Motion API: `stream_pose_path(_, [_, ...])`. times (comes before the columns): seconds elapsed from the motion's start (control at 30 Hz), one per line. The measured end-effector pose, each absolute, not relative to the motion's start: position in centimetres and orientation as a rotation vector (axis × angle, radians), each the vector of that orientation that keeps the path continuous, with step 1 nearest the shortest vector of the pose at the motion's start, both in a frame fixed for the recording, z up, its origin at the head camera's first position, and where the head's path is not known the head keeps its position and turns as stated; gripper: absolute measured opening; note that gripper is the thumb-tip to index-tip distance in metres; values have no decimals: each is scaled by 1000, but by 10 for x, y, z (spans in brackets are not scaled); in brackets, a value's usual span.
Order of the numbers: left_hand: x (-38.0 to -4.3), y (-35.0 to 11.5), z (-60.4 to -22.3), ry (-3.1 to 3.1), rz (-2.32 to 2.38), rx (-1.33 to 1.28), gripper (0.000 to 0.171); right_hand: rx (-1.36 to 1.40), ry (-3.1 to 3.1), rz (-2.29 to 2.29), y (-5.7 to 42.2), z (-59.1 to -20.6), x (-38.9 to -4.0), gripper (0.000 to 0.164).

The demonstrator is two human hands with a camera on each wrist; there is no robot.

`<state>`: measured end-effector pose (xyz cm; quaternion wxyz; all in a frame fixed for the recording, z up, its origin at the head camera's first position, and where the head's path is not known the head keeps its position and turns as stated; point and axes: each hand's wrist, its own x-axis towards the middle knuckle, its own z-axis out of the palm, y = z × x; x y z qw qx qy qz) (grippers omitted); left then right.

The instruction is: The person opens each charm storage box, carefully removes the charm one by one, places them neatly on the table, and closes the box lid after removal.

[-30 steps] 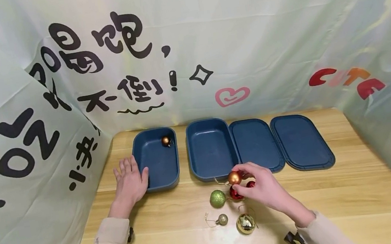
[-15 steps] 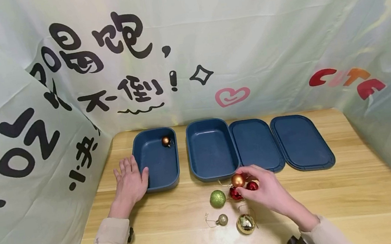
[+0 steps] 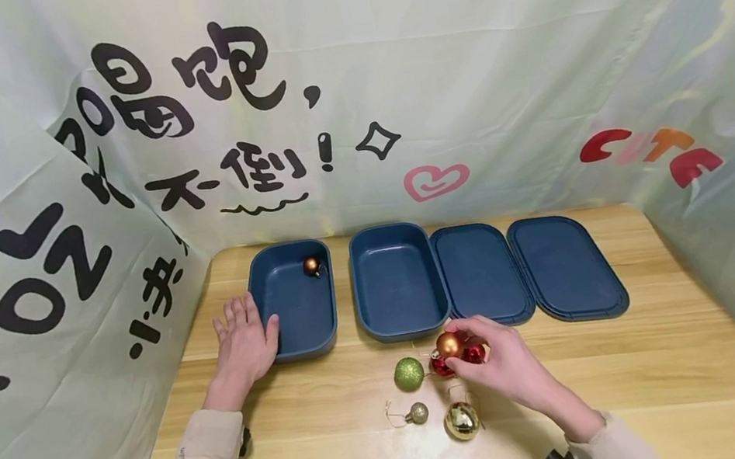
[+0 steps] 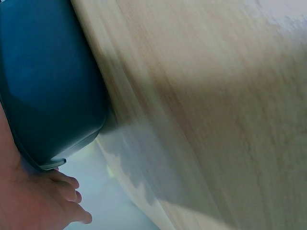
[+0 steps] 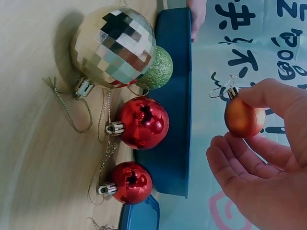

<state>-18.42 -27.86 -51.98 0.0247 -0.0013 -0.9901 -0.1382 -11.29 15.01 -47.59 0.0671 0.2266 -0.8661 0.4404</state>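
My right hand [image 3: 501, 356] pinches a copper-orange Christmas bauble [image 5: 244, 115] between thumb and fingers, raised over the table. In the right wrist view its metal cap and string point up and left. Below it lie two red baubles [image 5: 143, 123], partly covered by the hand in the head view. Close by are a green glitter bauble [image 3: 409, 374], a small gold glitter bauble [image 3: 418, 413] and a faceted gold bauble [image 3: 462, 421]. My left hand [image 3: 246, 344], fingers straight, rests at the near left rim of the left blue box [image 3: 300, 353], which holds another copper bauble [image 3: 312, 267].
A second blue box [image 3: 399, 284] stands right of the first, with nothing in it. Two flat blue lids [image 3: 484, 273] lie side by side to its right on the wooden table [image 3: 682, 358]. A printed cloth [image 3: 495, 86] hangs behind and at both sides.
My right hand has drawn slightly back and to the right with the copper bauble, which now overlaps a red one in the head view. The left hand stays in place.
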Motion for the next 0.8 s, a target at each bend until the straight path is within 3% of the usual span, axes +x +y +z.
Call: stream_pose_path(0.8, [-183, -277, -518, -3075, -431, -9, 76, 709, -2556, 1238, 165, -491, -95, 46])
